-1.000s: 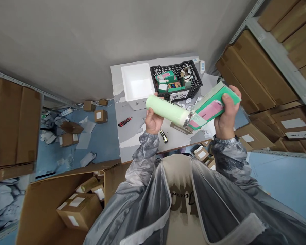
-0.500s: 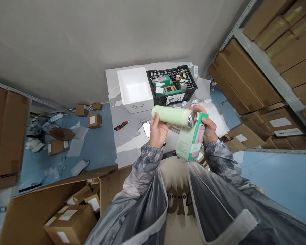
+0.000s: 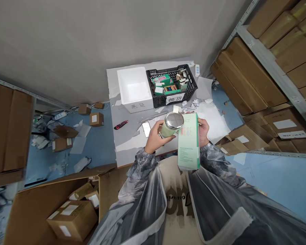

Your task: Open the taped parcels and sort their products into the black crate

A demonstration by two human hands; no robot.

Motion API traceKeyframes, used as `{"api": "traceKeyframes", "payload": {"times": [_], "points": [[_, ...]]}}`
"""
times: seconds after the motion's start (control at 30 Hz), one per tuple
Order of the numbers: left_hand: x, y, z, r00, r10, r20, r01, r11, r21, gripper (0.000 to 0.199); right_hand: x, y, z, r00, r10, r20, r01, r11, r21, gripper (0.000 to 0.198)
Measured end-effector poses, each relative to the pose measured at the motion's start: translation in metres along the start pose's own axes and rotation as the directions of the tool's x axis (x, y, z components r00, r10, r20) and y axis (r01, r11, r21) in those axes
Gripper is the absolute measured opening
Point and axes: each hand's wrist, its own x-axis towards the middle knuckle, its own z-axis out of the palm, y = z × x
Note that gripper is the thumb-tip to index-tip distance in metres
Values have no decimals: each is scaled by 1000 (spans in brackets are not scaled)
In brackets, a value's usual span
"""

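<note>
In the head view, my left hand (image 3: pixel 155 136) grips a green bottle (image 3: pixel 166 130), silver end facing me. My right hand (image 3: pixel 203 130) holds a green box (image 3: pixel 188 144) just beside it. Both are nearer me than the black crate (image 3: pixel 160 101) on the table (image 3: pixel 126 144).

On my feed, the flask (image 3: pixel 172 124) had a mirror-glossy metal end and smooth body; the carton (image 3: pixel 188 143) to its right looked like smooth, faintly shiny card. I saw a matt plastic crate (image 3: pixel 158 102) far off, a foam-like tub (image 3: pixel 148 103), and, near, crinkled, glossy cloth sleeves (image 3: pixel 140 166).
</note>
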Motion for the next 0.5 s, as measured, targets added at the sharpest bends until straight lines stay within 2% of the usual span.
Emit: {"api": "traceKeyframes", "payload": {"times": [0.1, 0.2, 0.27, 0.33, 0.4, 0.5], "points": [[11, 7, 7, 999, 43, -20, -42, 999, 17, 88, 8, -8, -15, 991, -94, 99, 99, 994, -47, 58], [21, 11, 20, 999, -11, -42, 7, 997, -79, 89, 14, -32, -35, 973, -135, 187, 172, 964, -203, 48], [27, 16, 30, 998, -38, -43, 31, 990, -140, 87, 16, -50, -46, 961, -173, 214, 244, 896, -370, 42], [36, 25, 40, 999, -8, -40, 3, 993, -119, 83, 18, -62, -54, 942, -264, 206, 334, 788, -517, 42], [48, 37, 49, 999, 44, -32, -45, 998, -53, 82, 24, -63, -58, 907, -380, 181, 409, 691, -596, 53], [67, 51, 61, 997, 69, -38, -69, 998, -8, 91, 38, -48, -64, 841, -507, 189, 511, 631, -583, 85]]}}
